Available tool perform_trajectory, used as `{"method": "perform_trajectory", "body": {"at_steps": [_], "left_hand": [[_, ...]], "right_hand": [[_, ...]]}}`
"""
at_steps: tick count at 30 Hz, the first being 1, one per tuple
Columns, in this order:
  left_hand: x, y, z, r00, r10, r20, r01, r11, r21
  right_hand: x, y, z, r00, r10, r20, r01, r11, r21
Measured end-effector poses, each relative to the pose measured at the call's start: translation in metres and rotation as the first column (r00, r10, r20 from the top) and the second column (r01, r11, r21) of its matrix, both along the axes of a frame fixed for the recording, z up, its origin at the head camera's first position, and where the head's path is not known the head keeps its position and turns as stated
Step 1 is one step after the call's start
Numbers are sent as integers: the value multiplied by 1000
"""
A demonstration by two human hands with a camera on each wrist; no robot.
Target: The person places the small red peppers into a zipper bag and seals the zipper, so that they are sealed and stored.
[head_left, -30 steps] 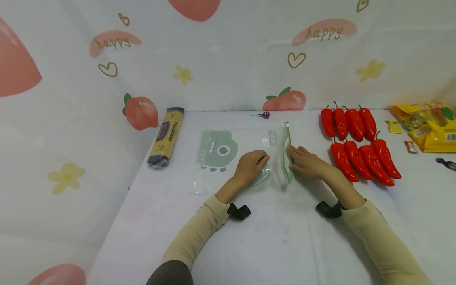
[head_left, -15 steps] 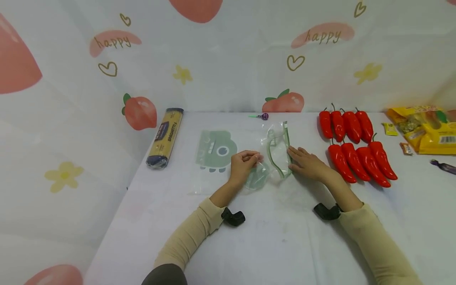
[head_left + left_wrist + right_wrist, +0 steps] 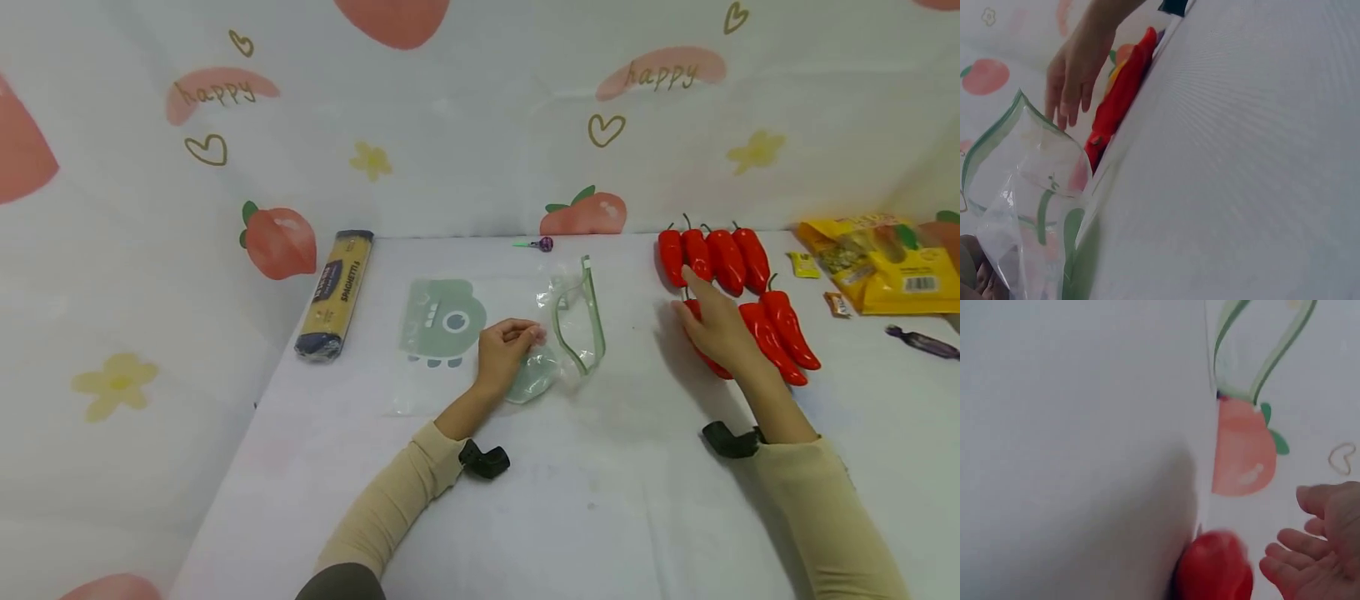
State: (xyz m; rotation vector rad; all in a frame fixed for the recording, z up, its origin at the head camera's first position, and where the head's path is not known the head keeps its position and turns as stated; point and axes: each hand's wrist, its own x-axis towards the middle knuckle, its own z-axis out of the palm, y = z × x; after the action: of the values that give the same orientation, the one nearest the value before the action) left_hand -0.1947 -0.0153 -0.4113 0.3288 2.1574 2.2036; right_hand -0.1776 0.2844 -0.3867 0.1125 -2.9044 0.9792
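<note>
**Zip bag (image 3: pixel 465 304) pinched, red peppers (image 3: pixel 726 262) ungrasped**

Left hand (image 3: pixel 501 354) pinches floppy bag film; right hand (image 3: pixel 720 329) loose, fingers extended, at the peppers right of the bag. We judge peppers light, stiff, slick; we'd grip mid-body.

We see 2 long beige sleeves (image 3: pixel 386 508), creased along their length. Near the cuffs (image 3: pixel 437 444) we spot 2 black, elbow-shaped wrist pieces (image 3: pixel 487 462).

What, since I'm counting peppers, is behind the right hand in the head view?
Red peppers show partly past the right hand; their overlapped parts, and anything wholly behind it, are covered.
</note>
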Motion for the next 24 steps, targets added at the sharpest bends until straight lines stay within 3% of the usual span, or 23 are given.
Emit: {"method": "perform_trajectory", "body": {"at_steps": [2, 8, 12, 19, 24], "left_hand": [[0, -2, 1, 1000, 9, -6, -9, 1000, 0], [3, -2, 1, 1000, 6, 0, -6, 1000, 0], [5, 0, 1, 1000, 1, -20, -1, 1000, 13], [5, 0, 3, 999, 6, -49, -6, 1000, -7], [6, 2, 4, 997, 10, -74, -12, 1000, -25]], "right_hand": [[0, 6, -2, 1000, -30, -8, 30, 999, -23], [-2, 12, -10, 996, -38, 83, 43, 998, -56], [-4, 11, -12, 994, -52, 92, 54, 998, -18], [-7, 3, -9, 973, -72, 218, 51, 994, 99], [-6, -2, -8, 963, -86, 255, 62, 993, 102]]}}
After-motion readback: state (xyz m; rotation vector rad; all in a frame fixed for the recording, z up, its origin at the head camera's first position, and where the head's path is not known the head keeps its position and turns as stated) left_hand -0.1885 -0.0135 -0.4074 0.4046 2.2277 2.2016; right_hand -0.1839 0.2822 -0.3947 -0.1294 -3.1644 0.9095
